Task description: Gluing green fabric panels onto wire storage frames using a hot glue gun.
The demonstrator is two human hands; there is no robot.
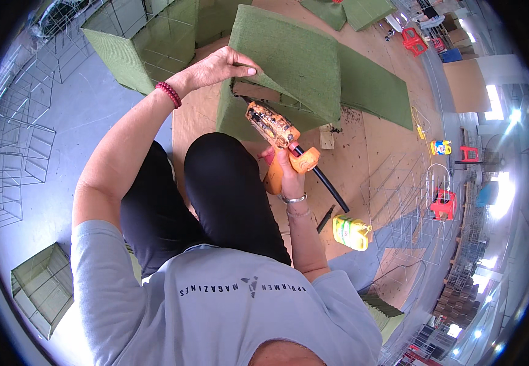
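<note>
My left hand [215,66] pinches the edge of a green woven fabric sheet [295,52] between thumb and fingers. That edge is lifted off the corner of a green fabric-covered box [231,113], leaving a gap beneath it. In my right hand [287,171] is an orange glue gun [275,125], its body smeared with dark residue. The gun's nozzle points into the gap, close below my left hand. Out of its back end sticks a long black glue stick [328,186]. Whether glue is coming out is hidden.
Another green fabric-covered wire frame [154,52] stands at the far left. A green panel [377,88] lies right of the box. A yellow jug [351,233] stands by my right forearm. Bare wire frames [392,189] lie right. Red stools [443,204] stand farther right.
</note>
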